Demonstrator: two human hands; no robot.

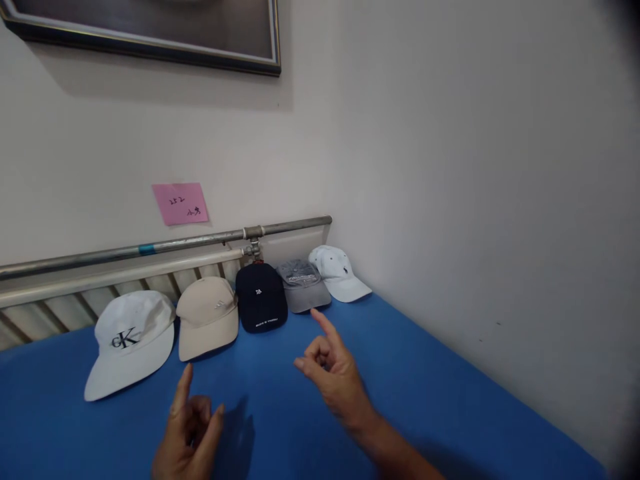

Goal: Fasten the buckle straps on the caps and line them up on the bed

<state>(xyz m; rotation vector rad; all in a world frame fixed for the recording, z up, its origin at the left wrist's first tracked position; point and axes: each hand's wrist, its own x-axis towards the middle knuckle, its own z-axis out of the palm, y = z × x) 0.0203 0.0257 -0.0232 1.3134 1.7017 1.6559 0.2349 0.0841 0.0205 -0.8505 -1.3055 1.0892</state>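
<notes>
Several caps stand in a row along the back of a blue surface. From the left come a white cap with black "CK" letters (pixel 133 340), a beige cap (pixel 207 317), a black cap (pixel 261 297), a grey cap (pixel 303 287) and a white cap with a small dark emblem (pixel 339 272). My left hand (pixel 187 430) is in front of the beige cap, its index finger stretched out and thumb apart, with nothing held. My right hand (pixel 333 373) hovers in front of the grey cap, index finger pointing at its brim. Its other fingers are curled and it holds nothing.
The blue surface (pixel 270 413) meets a plain wall (pixel 480 233) on the right. Behind the caps run a metal pipe (pixel 210 239) and a radiator (pixel 45 310). A pink note (pixel 180 203) and a framed picture (pixel 150 48) are on the back wall.
</notes>
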